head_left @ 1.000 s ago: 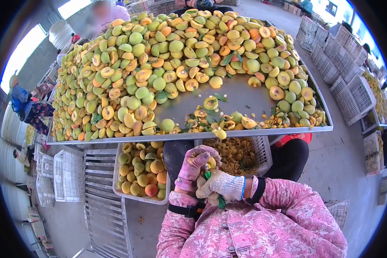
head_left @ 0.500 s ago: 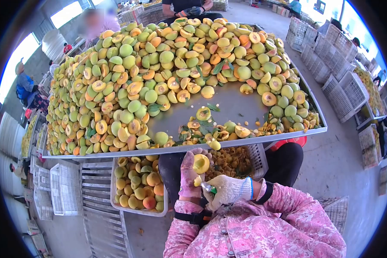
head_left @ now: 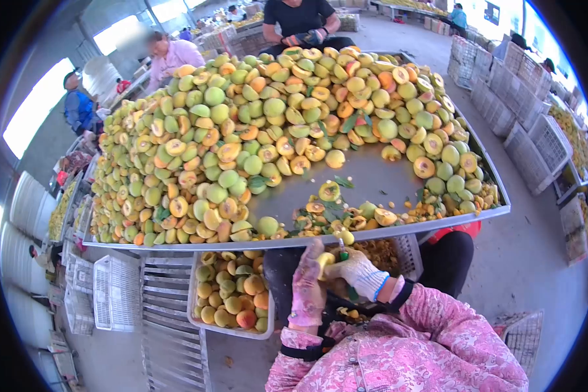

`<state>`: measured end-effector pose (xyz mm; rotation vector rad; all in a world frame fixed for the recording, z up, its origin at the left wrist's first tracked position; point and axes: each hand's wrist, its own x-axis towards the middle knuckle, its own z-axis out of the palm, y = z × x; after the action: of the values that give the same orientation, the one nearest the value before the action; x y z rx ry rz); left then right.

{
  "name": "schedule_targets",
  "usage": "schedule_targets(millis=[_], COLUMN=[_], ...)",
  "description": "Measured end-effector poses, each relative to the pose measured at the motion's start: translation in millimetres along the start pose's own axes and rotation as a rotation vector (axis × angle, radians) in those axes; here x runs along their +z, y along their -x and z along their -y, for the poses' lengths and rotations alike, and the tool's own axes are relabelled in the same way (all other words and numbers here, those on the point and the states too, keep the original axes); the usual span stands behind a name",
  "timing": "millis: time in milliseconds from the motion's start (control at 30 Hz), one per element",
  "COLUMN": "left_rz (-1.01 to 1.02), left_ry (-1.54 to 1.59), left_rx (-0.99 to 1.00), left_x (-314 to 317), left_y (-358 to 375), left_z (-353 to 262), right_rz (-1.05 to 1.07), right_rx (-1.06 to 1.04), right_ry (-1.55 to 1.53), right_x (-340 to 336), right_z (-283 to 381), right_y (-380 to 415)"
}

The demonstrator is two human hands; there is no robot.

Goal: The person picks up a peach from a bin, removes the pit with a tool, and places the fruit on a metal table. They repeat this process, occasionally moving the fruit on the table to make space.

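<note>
My left hand (head_left: 309, 287), in a stained pink glove, is closed on a peach half (head_left: 325, 262), which is seen mostly edge-on. My right hand (head_left: 356, 273), in a white knit glove with a blue cuff edge, grips a green-handled metal tool (head_left: 343, 249) that points up beside the fruit. Its working end is too small to make out. Both hands meet over my lap, just below the front rim of a metal table (head_left: 294, 243). Halved and whole peaches (head_left: 196, 170) are heaped on that table, with loose pits and leaves near its front.
A white crate of peaches (head_left: 232, 294) stands left of my knees. Another crate (head_left: 408, 256), holding brown-yellow scraps, sits under the table's edge. Slatted metal racking (head_left: 173, 313) and white crates (head_left: 116, 294) are at left. Stacked crates (head_left: 503, 98) line the right. A gloved person (head_left: 300, 26) sits opposite.
The view has shifted, so the table appears lower and further right. The peach half has turned from face-up to edge-on. My right hand has risen beside it, and the tool now points upward.
</note>
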<state>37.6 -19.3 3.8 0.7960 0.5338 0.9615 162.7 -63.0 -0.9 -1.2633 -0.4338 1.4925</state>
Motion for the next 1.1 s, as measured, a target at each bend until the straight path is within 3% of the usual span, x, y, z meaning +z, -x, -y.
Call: schedule_targets(millis=[67, 133, 200, 333, 400, 433, 533, 600, 733, 833, 933, 1100], left_rz=[0.114, 0.164, 0.173, -0.005, -0.026, 0.009, 0.043, 0.015, -0.073, -0.058, -0.077, -0.112], left_ry=[0.021, -0.032, 0.067, 0.007, 0.038, 0.096, 0.248, 0.303, 0.36, 0.398, 0.397, 0.348], left_rx=[-0.022, -0.053, -0.107, -0.35, -0.42, -0.294, -0.246, -0.19, -0.176, -0.176, -0.177, -0.215], left_x=[-8, -17, -22, -15, -19, -24, -19, -26, -22, -18, -21, -17], left_y=[10, 16, 19, 28, 26, 28, 29, 23, 23, 23, 22, 28], left_z=[-13, -21, -18, -29, -25, -21, -29, -19, -15, -16, -11, -11], right_rz=[-0.009, -0.025, 0.131, 0.288, 0.29, 0.213, 0.021, -0.076, -0.117, -0.097, -0.101, -0.084], right_rx=[-0.151, -0.437, -0.718, -0.691, -0.599, -0.606, -0.633, -0.727, -0.873, -0.648, -0.573, -0.615], right_ry=[0.307, 0.768, 1.125, 1.482, 1.332, 1.302, 1.268, 1.477, 1.641, 1.665, 1.631, 1.641], right_x=[13, 6, 10, 30, 35, 34, 23, 12, 7, 14, 22, 19], right_z=[33, 31, 50, 68, 81, 84, 81, 66, 47, 43, 44, 29], right_y=[18, 10, 13, 23, 36, 39, 42, 36, 43, 51, 56, 45])
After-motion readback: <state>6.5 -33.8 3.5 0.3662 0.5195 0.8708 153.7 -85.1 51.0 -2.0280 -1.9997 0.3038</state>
